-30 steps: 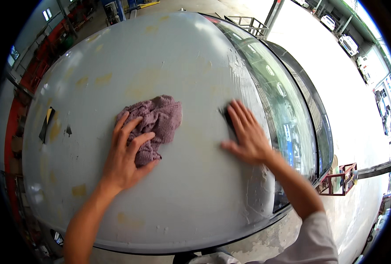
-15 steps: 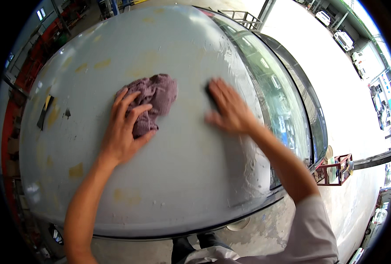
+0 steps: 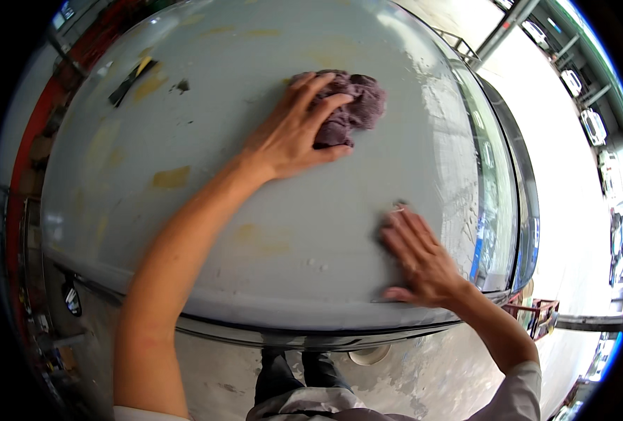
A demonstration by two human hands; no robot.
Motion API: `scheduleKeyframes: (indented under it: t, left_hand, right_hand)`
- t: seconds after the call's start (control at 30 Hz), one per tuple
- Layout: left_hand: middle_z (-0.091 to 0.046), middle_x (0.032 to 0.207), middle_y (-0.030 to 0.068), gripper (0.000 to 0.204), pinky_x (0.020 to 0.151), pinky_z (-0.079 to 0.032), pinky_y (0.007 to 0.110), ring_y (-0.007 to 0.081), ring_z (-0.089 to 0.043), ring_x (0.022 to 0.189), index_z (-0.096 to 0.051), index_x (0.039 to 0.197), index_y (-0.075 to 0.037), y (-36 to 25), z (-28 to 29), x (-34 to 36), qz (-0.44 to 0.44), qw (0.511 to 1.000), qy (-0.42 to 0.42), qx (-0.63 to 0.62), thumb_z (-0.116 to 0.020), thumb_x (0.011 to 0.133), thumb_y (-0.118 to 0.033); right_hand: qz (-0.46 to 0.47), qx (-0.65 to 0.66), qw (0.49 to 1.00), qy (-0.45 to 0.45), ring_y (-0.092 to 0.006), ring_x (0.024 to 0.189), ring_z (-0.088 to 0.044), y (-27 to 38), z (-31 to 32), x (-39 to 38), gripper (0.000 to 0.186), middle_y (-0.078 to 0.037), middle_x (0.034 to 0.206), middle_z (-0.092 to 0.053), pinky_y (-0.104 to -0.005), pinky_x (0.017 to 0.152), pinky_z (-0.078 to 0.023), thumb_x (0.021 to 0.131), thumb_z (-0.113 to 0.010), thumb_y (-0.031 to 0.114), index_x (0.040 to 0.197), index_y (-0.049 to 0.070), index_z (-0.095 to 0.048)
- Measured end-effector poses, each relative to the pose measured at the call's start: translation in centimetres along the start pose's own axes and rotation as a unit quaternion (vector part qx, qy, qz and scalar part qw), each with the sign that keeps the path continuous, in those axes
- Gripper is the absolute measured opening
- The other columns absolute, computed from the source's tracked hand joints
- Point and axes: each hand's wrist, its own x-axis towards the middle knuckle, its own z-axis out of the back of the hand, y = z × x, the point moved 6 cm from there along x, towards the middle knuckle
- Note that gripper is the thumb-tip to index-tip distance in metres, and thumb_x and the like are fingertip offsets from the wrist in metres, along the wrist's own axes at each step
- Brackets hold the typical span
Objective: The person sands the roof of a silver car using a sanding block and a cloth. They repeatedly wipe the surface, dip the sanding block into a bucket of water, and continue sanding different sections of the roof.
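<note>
A wide grey car roof (image 3: 276,203) with yellowish patches lies under both hands. My left hand (image 3: 294,130) is curled over a crumpled purple cloth (image 3: 360,105), pressing it to the middle of the roof. Nearer to me and to the right, my right hand (image 3: 420,263) rests with outstretched fingers on the surface, thumb apart. A dark flat pad (image 3: 398,206) peeks out at its fingertips; most of it is hidden. Wet streaks (image 3: 452,154) shine between the right hand and the car's glass (image 3: 492,203).
Toward the far left of the roof are a black and yellow strip (image 3: 132,82) and a dark mark (image 3: 182,85). A side mirror (image 3: 71,298) sticks out at lower left. Beyond the glass stand a red metal frame (image 3: 536,316) and parked cars (image 3: 592,126).
The purple cloth has slid right and farther away across the roof under my left hand. My right hand has come nearer to me and slightly right. The whole view has shifted too.
</note>
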Motion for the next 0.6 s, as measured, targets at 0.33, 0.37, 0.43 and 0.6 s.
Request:
scheduleKeyframes:
  t: [0.33,0.37,0.43,0.6]
  left_hand:
    - [-0.025,0.168,0.0123,0.075,0.127,-0.013,0.049,0.0335,-0.017,0.157,-0.033,0.159,-0.009,3.8,15.7,-23.5,0.19,0.944,0.169,0.212,-0.047,0.102,-0.055]
    - [-0.026,0.168,0.012,0.075,0.127,-0.012,0.049,0.0327,-0.018,0.157,-0.033,0.159,-0.009,3.8,16.8,-25.0,0.209,0.943,0.149,0.213,-0.045,0.102,-0.056]
    - [-0.026,0.168,0.0114,0.076,0.128,-0.009,0.049,0.0311,-0.019,0.157,-0.031,0.16,-0.009,3.5,18.4,-27.1,0.242,0.939,0.121,0.211,-0.041,0.102,-0.057]
    - [-0.026,0.168,0.01,0.074,0.128,-0.007,0.049,0.0287,-0.019,0.157,-0.031,0.16,-0.01,4.5,17.8,-26.7,0.224,0.944,0.121,0.212,-0.04,0.103,-0.056]
  right_hand:
    - [0.123,-0.054,0.989,0.058,-0.0383,0.155,-0.02,3.0,0.4,4.5,0.096,-0.023,0.165,-0.025,-0.0504,0.127,-0.017,0.096,-0.038,0.075,0.154,-0.002,-0.036]
    - [0.119,-0.048,0.99,0.054,-0.0381,0.155,-0.019,3.7,0.0,5.0,0.099,-0.022,0.166,-0.023,-0.0502,0.127,-0.015,0.095,-0.037,0.077,0.154,-0.002,-0.036]
    - [0.13,-0.051,0.986,0.088,-0.0361,0.157,-0.014,6.9,-0.9,8.8,0.107,-0.022,0.167,-0.019,-0.0489,0.128,-0.012,0.091,-0.033,0.084,0.157,0.0,-0.032]
    - [0.244,-0.016,0.97,-0.013,-0.0349,0.156,-0.018,16.0,-1.9,20.1,0.105,-0.023,0.166,-0.022,-0.0458,0.128,-0.012,0.094,-0.032,0.078,0.156,-0.007,-0.029]
